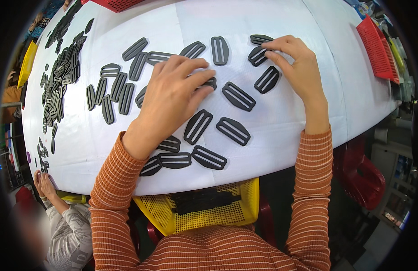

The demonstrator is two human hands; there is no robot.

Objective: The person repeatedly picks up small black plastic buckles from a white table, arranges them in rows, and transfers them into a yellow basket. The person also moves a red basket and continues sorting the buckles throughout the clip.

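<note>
Many black plastic slide buckles, each with long slots, lie spread over the white tabletop. My left hand (173, 90) is palm down above the middle of them, fingers bent and apart. A slide buckle (211, 83) partly shows between its thumb and fingers; the hand hides others beneath. At the far right of the spread, my right hand (295, 58) has thumb and index finger at the right end of a tilted slide buckle (257, 56), closed around that end. Another slide buckle (261, 39) lies just beyond it, and a third (267, 80) sits nearer, below the thumb.
A yellow basket (209, 219) holding black pieces is between my body and the white table (281, 153). A dense pile of black buckles (60, 77) covers the left side. Red baskets stand at the far edge and right (376, 49). A co-worker's hands (44, 185) are at lower left.
</note>
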